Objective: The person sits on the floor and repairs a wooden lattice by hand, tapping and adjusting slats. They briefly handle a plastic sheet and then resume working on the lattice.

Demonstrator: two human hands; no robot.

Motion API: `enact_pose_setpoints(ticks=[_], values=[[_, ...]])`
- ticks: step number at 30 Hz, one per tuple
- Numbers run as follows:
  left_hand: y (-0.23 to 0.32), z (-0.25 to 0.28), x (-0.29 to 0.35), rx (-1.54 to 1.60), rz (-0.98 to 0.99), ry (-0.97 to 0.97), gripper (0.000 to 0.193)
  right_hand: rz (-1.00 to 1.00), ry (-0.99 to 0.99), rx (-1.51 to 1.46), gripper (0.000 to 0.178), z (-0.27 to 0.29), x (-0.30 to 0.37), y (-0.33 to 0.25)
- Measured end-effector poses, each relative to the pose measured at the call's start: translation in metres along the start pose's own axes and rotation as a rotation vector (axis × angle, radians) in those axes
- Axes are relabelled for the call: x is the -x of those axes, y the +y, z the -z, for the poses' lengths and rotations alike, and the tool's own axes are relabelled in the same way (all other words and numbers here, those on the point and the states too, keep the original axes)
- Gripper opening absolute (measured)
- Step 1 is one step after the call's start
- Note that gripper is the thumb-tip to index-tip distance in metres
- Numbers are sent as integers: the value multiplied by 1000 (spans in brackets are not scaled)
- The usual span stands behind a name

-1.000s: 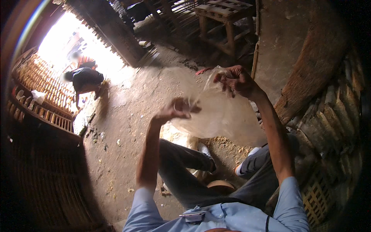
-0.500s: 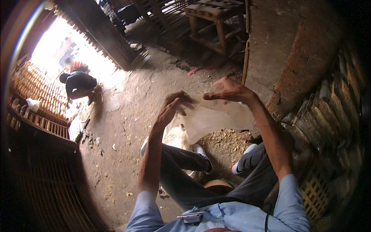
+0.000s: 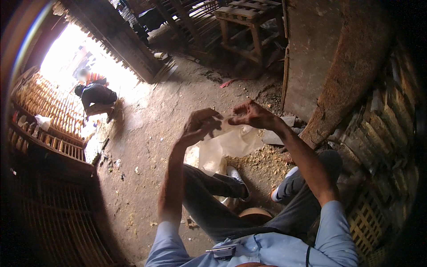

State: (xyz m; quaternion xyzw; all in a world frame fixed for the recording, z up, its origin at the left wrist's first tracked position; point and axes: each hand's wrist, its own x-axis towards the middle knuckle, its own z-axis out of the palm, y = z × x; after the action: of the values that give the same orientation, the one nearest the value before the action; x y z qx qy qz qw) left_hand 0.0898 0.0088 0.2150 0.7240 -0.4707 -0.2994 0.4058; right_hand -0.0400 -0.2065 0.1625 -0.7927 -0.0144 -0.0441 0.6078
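Observation:
A thin, whitish see-through plastic bag (image 3: 233,144) hangs from my two raised hands in front of my knees. My left hand (image 3: 201,126) pinches its upper edge, fingers bent inward. Close beside it, my right hand (image 3: 252,115) is closed on the same edge, thumb and fingertips pointing at the left hand. The fingertips of both hands nearly meet. Below hangs the crumpled film, over a patch of yellowish crumbs (image 3: 262,164) on the floor. Another pale bundle (image 3: 192,155) is partly hidden behind my left wrist and the film.
A slatted wooden stool (image 3: 249,15) stands at the back. Two people (image 3: 98,95) crouch by the bright doorway at far left, next to a bamboo-slat bench (image 3: 44,102). A wooden board (image 3: 338,84) and split-wood stack (image 3: 369,129) line the right. I sit on a low round seat (image 3: 255,212).
The plastic was spread wide toward my right forearm; now it hangs narrower and crumpled. My right hand has come down and closer to my left, its fingers drawn in.

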Motion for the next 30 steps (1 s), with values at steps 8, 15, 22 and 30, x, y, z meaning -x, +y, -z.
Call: enact_pose_setpoints(ticks=[8, 15, 22, 30], values=[[-26, 19, 4, 197, -112, 29, 15, -88, -110, 650, 58, 39, 26, -31], [4, 15, -3, -292, -260, 93, 20, 2, -175, 200, 44, -5, -18, -42], [-14, 24, -1, -299, -153, 211, 18, -40, -99, 835, 42, 39, 17, -14], [-9, 24, 1, -182, -228, 114, 16, -63, -208, 542, 57, 7, -12, -29]])
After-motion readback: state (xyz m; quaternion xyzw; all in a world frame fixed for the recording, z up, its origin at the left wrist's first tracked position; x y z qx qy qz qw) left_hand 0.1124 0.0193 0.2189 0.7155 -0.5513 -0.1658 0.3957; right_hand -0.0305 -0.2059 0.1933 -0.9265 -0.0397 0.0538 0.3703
